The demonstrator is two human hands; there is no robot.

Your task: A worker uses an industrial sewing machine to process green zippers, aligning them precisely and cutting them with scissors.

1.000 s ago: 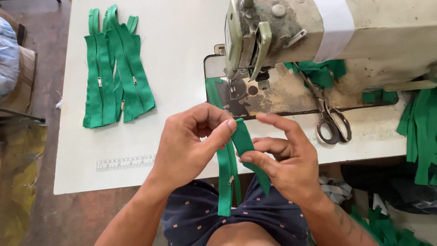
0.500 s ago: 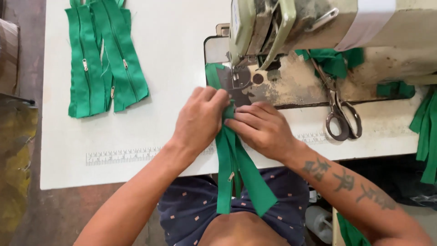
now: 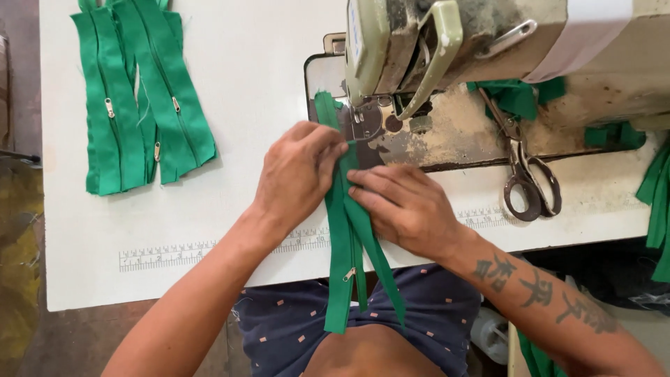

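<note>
A green zipper strip with fabric [image 3: 347, 237] runs from under the sewing machine's presser foot [image 3: 368, 122] down over the table's front edge toward my lap. My left hand [image 3: 296, 174] presses its fingers on the strip's left side just before the foot. My right hand [image 3: 405, 206] lies flat on the strip's right side, fingertips touching the green cloth. A metal slider hangs on the strip below the table edge. Both hands hold the strip down against the white table [image 3: 258, 91].
A pile of green zipper pieces [image 3: 139, 98] lies at the table's far left. Scissors [image 3: 527, 174] rest right of the needle on the machine bed. The sewing machine head [image 3: 488, 35] fills the upper right. More green cloth [image 3: 656, 202] hangs at the right edge. A ruler strip [image 3: 174, 255] lines the front edge.
My hands went from holding the strip up in the air to pressing it down on the table at the presser foot. The view shifted closer to the machine.
</note>
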